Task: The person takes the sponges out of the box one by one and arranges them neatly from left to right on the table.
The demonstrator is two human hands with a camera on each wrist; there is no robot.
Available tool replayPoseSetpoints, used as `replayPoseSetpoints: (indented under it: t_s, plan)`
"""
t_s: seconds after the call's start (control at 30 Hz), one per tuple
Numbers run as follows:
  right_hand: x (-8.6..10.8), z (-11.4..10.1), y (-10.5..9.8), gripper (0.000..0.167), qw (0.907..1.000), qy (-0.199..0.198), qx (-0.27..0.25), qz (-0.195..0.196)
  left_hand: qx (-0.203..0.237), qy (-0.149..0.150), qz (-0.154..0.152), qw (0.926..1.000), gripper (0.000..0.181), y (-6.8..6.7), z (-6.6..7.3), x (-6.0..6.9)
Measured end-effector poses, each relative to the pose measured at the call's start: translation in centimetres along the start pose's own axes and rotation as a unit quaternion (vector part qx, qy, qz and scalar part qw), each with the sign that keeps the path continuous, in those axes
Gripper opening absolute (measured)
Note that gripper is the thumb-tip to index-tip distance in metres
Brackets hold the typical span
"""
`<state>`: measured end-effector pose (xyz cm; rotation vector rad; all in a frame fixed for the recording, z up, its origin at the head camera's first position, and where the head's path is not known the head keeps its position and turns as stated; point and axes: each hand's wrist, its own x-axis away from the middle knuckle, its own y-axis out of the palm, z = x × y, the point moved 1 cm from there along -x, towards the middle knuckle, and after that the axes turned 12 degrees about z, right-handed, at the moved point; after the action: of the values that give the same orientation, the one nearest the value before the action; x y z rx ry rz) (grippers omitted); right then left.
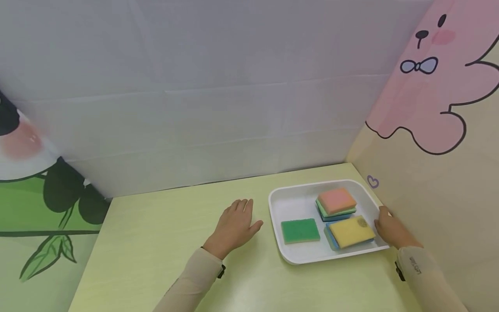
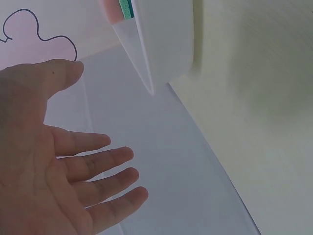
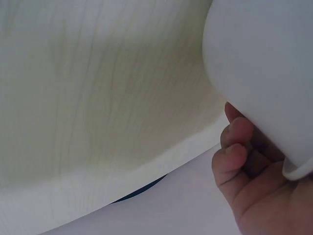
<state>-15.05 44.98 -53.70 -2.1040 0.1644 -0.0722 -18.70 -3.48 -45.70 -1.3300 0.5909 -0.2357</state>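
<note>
Tray (image 1: 298, 206) lies lengthwise across the head frame's lower right — we see the right grip (image 1: 393, 227) pinching its right end, the left grip (image 1: 234, 225) spread, apart from its left.

Pink cartoon animal (image 1: 432, 95) above purple heart (image 1: 372, 181)

Seeing a white tray (image 1: 298, 201), round-cornered, at the right side of the surface (image 1: 156, 242), gripped at the right end by the right hand (image 1: 396, 229) and neighboured at the left by the straight-fingered left hand (image 1: 232, 229). Inside, spotting a green sponge (image 1: 300, 231) flat at left, a sponge pile (image 1: 336, 203) farther back, pink over green over dark blue, and just in front, a dark-stained yellow sponge (image 1: 350, 232) on a blue one (image 1: 332, 239).
</note>
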Motion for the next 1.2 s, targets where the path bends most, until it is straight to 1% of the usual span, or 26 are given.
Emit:
replayPoseSetpoints:
  t_s: [0.23, 0.33, 0.4, 0.57, 0.63, 0.7, 0.77, 0.93, 1.03, 1.1, 1.13, 1.2]
  plan:
    - [0.2, -0.2, 0.1, 0.037, 0.9994, 0.026, 0.012, -0.019, 0.011, -0.005, -0.011, 0.9999, 0.074, 0.1, 0.5, -0.3]
    - [0.3, 0.0, 0.3, 0.037, 0.9994, 0.031, 0.01, -0.013, 0.019, -0.004, -0.014, 0.9997, 0.078, 0.3, 0.8, -0.6]
    - [0.4, 0.1, 0.4, 0.035, 0.9997, 0.023, 0.012, -0.003, 0.02, 0.001, -0.015, 0.9997, 0.08, 0.4, 1.1, -0.8]
    - [0.5, 0.4, 0.6, 0.033, 0.9996, -0.006, 0.023, 0.017, -0.005, 0.037, -0.004, 0.9993, 0.084, 1.1, 2.2, -1.7]
    - [0.6, 0.5, 0.6, 0.033, 0.9994, -0.009, 0.026, 0.02, -0.011, 0.053, 0.001, 0.9985, 0.086, 1.4, 2.8, -2.2]
    - [0.6, 0.6, 0.7, 0.033, 0.9993, -0.007, 0.029, 0.024, -0.015, 0.066, -0.001, 0.9977, 0.09, 1.8, 3.5, -2.7]
    - [0.5, 0.6, 0.8, 0.033, 0.9991, -0.005, 0.035, 0.024, -0.018, 0.076, -0.01, 0.9969, 0.092, 2.2, 4.2, -3.2]
    - [0.3, 0.5, 1.1, 0.034, 0.9995, 0.005, 0.029, 0.012, -0.039, 0.091, -0.048, 0.994, 0.092, 3.3, 5.7, -4.0]
    - [0.2, 0.4, 1.0, 0.033, 0.9997, 0.01, 0.021, 0.011, -0.051, 0.106, -0.05, 0.9917, 0.092, 4.1, 6.5, -4.6]
    - [0.2, 0.3, 0.8, 0.033, 0.9997, 0.018, 0.015, 0.011, -0.05, 0.116, -0.053, 0.9907, 0.091, 4.6, 7.2, -5.1]
    - [0.2, 0.2, 0.7, 0.034, 0.9997, 0.02, 0.013, 0.01, -0.049, 0.119, -0.057, 0.9901, 0.09, 4.9, 7.5, -5.4]
    - [0.1, 0.0, 0.6, 0.035, 0.9994, 0.034, 0.005, 0.007, -0.048, 0.118, -0.078, 0.9888, 0.088, 5.3, 8.1, -5.9]
